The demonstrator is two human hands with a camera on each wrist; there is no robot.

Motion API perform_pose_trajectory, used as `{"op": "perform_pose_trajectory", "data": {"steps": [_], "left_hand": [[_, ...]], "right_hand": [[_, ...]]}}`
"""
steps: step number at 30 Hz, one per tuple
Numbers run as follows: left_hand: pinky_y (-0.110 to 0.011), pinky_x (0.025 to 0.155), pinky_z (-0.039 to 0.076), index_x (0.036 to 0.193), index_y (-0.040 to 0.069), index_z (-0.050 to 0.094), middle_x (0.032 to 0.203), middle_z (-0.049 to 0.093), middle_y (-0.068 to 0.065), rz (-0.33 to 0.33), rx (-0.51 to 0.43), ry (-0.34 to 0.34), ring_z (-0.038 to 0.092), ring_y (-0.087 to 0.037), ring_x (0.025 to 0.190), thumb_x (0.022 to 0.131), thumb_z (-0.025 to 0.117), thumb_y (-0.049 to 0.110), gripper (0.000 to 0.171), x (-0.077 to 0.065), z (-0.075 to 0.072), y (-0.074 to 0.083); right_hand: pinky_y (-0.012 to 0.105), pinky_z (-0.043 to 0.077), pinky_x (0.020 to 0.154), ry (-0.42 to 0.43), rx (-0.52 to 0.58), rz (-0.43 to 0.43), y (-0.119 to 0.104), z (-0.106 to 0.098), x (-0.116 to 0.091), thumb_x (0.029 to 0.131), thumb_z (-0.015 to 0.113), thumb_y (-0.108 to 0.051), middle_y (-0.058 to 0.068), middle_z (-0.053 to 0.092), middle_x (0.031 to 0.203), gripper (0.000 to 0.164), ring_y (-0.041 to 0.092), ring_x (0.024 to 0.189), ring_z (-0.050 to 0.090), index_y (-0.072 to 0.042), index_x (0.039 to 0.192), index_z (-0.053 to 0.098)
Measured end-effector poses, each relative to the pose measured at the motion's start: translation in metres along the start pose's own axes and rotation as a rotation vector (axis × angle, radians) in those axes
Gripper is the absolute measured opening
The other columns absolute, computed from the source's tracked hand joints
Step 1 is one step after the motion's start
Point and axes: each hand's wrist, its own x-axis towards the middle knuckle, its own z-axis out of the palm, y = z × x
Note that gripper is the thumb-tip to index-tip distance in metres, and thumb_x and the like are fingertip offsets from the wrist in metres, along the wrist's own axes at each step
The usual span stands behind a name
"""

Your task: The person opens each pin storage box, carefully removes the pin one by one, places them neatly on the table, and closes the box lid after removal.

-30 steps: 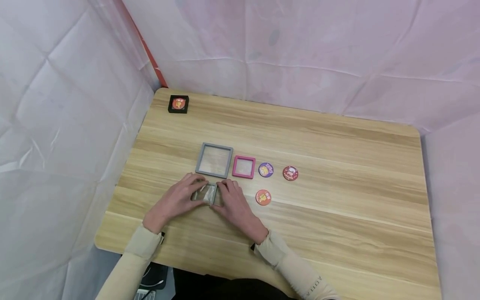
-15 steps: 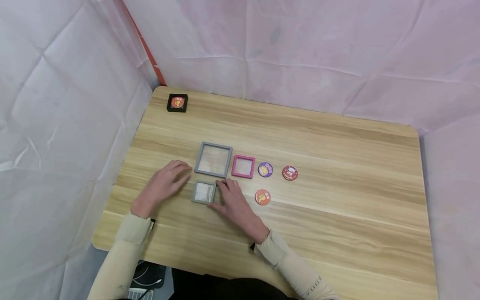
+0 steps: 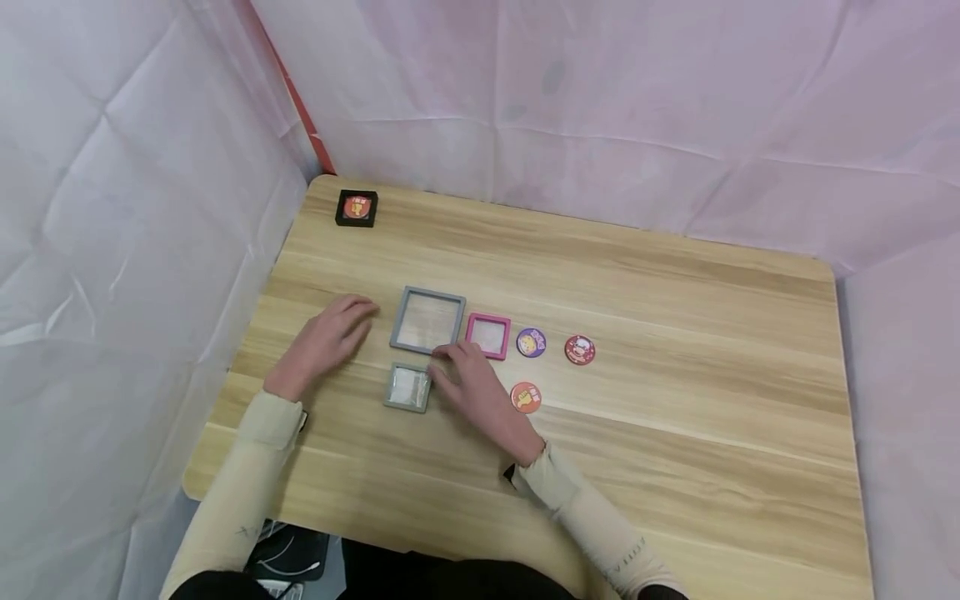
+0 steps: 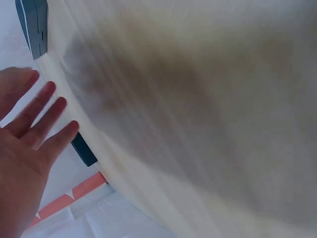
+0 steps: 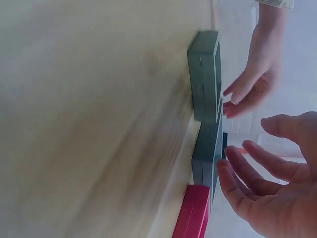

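Note:
My left hand (image 3: 322, 346) hovers over the table, left of the large grey square frame (image 3: 435, 293), its fingers relaxed and holding nothing. A smaller grey-green frame (image 3: 407, 388) with a clear film lies just in front of the large one. Loosely bent, the fingers of my right hand (image 3: 483, 396) reach over the gap between these two frames. In the right wrist view, nothing sits between the thumb and fingers of that hand (image 5: 277, 186), and the small frame (image 5: 204, 77) stands apart from them. A pink frame (image 3: 490, 317) lies just beyond the right hand.
An orange round badge (image 3: 526, 397) lies beside my right hand. Farther right are a purple badge (image 3: 531, 342) and a dark red one (image 3: 580, 350). At the back left corner sits a black frame (image 3: 356, 208) with an orange badge inside. Pale cloth walls surround the table.
Both hands have let go of the small grey-green frame, which stays on the table. The left hand has moved away left and back; the right has shifted slightly back toward the large frame.

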Motion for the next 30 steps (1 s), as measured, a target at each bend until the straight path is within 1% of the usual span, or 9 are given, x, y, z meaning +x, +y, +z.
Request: {"op": "perform_pose_trajectory", "data": {"steps": [5, 8, 11, 14, 18, 22, 26, 28, 30], "left_hand": [[-0.06, 0.113, 0.045, 0.141, -0.001, 0.055, 0.15, 0.05, -0.024, -0.019, 0.024, -0.051, 0.045, -0.041, 0.141, 0.101, 0.061, 0.017, 0.045, 0.016, -0.008, -0.008], [-0.061, 0.117, 0.04, 0.144, -0.001, 0.053, 0.155, 0.044, -0.025, -0.023, 0.041, -0.06, 0.038, -0.042, 0.145, 0.1, 0.062, 0.016, 0.047, 0.025, -0.015, -0.013], [-0.062, 0.12, 0.036, 0.144, -0.002, 0.052, 0.157, 0.04, -0.026, -0.035, 0.043, -0.062, 0.034, -0.043, 0.148, 0.101, 0.061, 0.014, 0.047, 0.034, -0.02, -0.019], [-0.063, 0.12, 0.035, 0.144, -0.002, 0.052, 0.157, 0.039, -0.026, -0.043, 0.042, -0.066, 0.033, -0.044, 0.148, 0.101, 0.06, 0.014, 0.047, 0.043, -0.023, -0.026], [-0.062, 0.12, 0.036, 0.143, -0.004, 0.052, 0.156, 0.04, -0.028, -0.025, 0.047, -0.061, 0.035, -0.045, 0.146, 0.101, 0.061, 0.013, 0.047, 0.057, -0.026, -0.034], [-0.063, 0.117, 0.038, 0.141, -0.005, 0.054, 0.153, 0.042, -0.03, -0.012, 0.068, -0.068, 0.037, -0.046, 0.143, 0.099, 0.061, 0.011, 0.046, 0.073, -0.033, -0.041], [-0.066, 0.114, 0.04, 0.142, -0.006, 0.052, 0.153, 0.041, -0.032, -0.018, 0.083, -0.092, 0.036, -0.048, 0.143, 0.099, 0.058, 0.01, 0.046, 0.089, -0.041, -0.045], [-0.067, 0.114, 0.039, 0.145, -0.006, 0.048, 0.155, 0.038, -0.033, -0.019, 0.087, -0.1, 0.033, -0.049, 0.144, 0.099, 0.057, 0.01, 0.049, 0.098, -0.045, -0.047], [-0.068, 0.114, 0.038, 0.148, -0.005, 0.045, 0.157, 0.034, -0.033, -0.029, 0.084, -0.099, 0.031, -0.049, 0.146, 0.099, 0.056, 0.01, 0.052, 0.105, -0.049, -0.049]], "right_hand": [[0.042, 0.057, 0.087, -0.001, 0.036, 0.01, 0.002, -0.005, 0.015, 0.097, 0.066, -0.016, 0.016, 0.072, 0.108, 0.027, 0.028, 0.099, 0.063, 0.002, 0.116, 0.07], [0.042, 0.056, 0.088, 0.003, 0.057, 0.01, 0.001, -0.006, 0.024, 0.098, 0.064, -0.015, 0.016, 0.072, 0.108, 0.026, 0.029, 0.099, 0.063, 0.002, 0.116, 0.071], [0.043, 0.055, 0.093, 0.005, 0.064, 0.011, -0.001, -0.006, 0.033, 0.099, 0.062, -0.018, 0.015, 0.072, 0.111, 0.027, 0.029, 0.103, 0.063, 0.0, 0.117, 0.071], [0.043, 0.054, 0.097, -0.003, 0.062, 0.019, -0.005, -0.006, 0.041, 0.1, 0.062, -0.021, 0.013, 0.071, 0.114, 0.029, 0.027, 0.108, 0.063, -0.001, 0.12, 0.07], [0.043, 0.053, 0.1, -0.02, 0.05, 0.031, -0.009, -0.006, 0.052, 0.101, 0.06, -0.022, 0.013, 0.07, 0.119, 0.031, 0.026, 0.113, 0.062, -0.002, 0.123, 0.069], [0.044, 0.052, 0.104, -0.033, 0.044, 0.044, -0.014, -0.008, 0.061, 0.101, 0.059, -0.021, 0.014, 0.07, 0.124, 0.031, 0.028, 0.119, 0.06, -0.002, 0.124, 0.069], [0.044, 0.05, 0.106, -0.039, 0.009, 0.058, -0.014, -0.01, 0.068, 0.1, 0.06, -0.02, 0.016, 0.069, 0.126, 0.032, 0.031, 0.12, 0.057, 0.0, 0.123, 0.069], [0.044, 0.049, 0.104, -0.035, -0.006, 0.066, -0.013, -0.011, 0.072, 0.1, 0.06, -0.02, 0.016, 0.069, 0.127, 0.032, 0.031, 0.118, 0.056, 0.0, 0.123, 0.07], [0.044, 0.049, 0.104, -0.029, 0.001, 0.075, -0.013, -0.011, 0.077, 0.1, 0.06, -0.02, 0.017, 0.068, 0.128, 0.032, 0.031, 0.117, 0.056, 0.001, 0.123, 0.069]]}}
